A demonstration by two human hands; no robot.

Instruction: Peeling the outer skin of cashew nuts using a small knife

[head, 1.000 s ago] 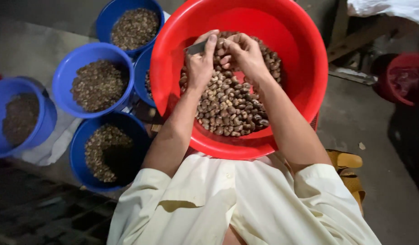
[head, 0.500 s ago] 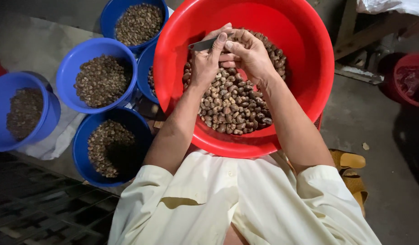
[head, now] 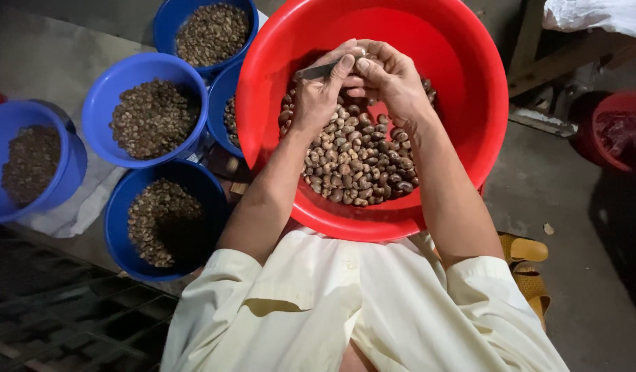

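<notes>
light: dim, from above | edges: dark shadow | focus: sharp

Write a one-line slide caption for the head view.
Both hands, left hand with a small blade and right hand, work together over a red basin of brown nuts, beside blue bowls.

The red basin point(head: 462, 165) fills the upper middle of the frame, its far inner wall bare above the nuts point(head: 352, 162). Blue bowls point(head: 152, 110) crowd the left; grey floor point(head: 580, 275) lies open at lower right.
</notes>
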